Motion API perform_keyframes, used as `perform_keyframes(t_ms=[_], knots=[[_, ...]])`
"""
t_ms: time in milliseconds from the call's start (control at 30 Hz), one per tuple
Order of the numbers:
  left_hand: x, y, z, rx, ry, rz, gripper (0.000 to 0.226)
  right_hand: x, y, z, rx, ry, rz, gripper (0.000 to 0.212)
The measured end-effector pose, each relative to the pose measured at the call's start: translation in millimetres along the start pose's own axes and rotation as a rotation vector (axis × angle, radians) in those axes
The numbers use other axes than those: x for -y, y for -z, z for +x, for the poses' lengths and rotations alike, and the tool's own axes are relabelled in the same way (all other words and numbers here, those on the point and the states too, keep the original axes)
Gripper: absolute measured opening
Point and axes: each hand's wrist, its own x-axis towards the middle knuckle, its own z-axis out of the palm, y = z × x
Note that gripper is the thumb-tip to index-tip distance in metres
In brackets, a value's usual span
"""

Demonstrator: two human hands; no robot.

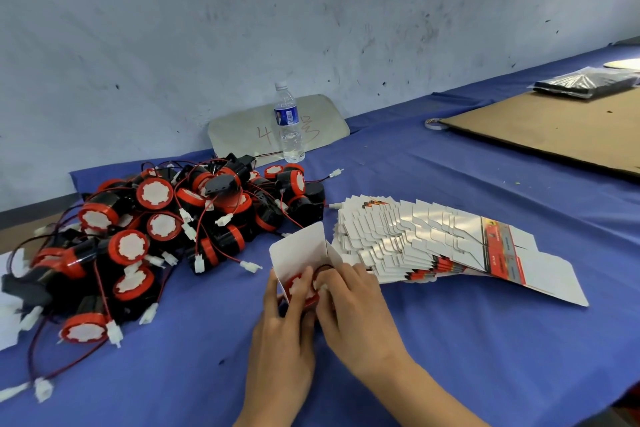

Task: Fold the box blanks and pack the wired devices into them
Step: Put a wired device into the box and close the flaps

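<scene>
A folded white box (300, 246) stands open-topped on the blue cloth at the centre. One red-and-black wired device (300, 282) sits in its mouth. My left hand (287, 329) grips the box and the device from the near left side. My right hand (353, 305) curls its fingers over the device's wire and white plug at the box's opening. A fanned stack of flat box blanks (433, 239) lies just to the right. A big pile of wired devices (166, 218) with red caps, black bodies and white plugs covers the left.
A clear water bottle (289, 121) stands at the back against the wall, in front of a grey plate (242, 132) with red writing. A brown cardboard sheet (561, 128), a tape roll (434, 123) and a black wrapped packet (585, 81) lie at the far right.
</scene>
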Motion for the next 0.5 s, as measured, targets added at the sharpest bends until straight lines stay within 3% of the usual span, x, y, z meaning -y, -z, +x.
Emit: perform_keyframes(t_ms=[133,300,500], knots=[[-2.2,-0.2,0.3,-0.007,-0.059,-0.054,0.068,-2.7,-0.6,-0.5,0.062,-0.054,0.015,0.016],[-2.7,-1.0,0.5,-0.036,-0.093,-0.085,0.070,-3.3,-1.1,-2.1,-0.082,-0.117,0.166,0.005],[-1.4,-0.2,1.2,-0.034,-0.149,-0.124,0.074,-6.6,-3.0,0.1,-0.175,-0.141,0.279,0.007]])
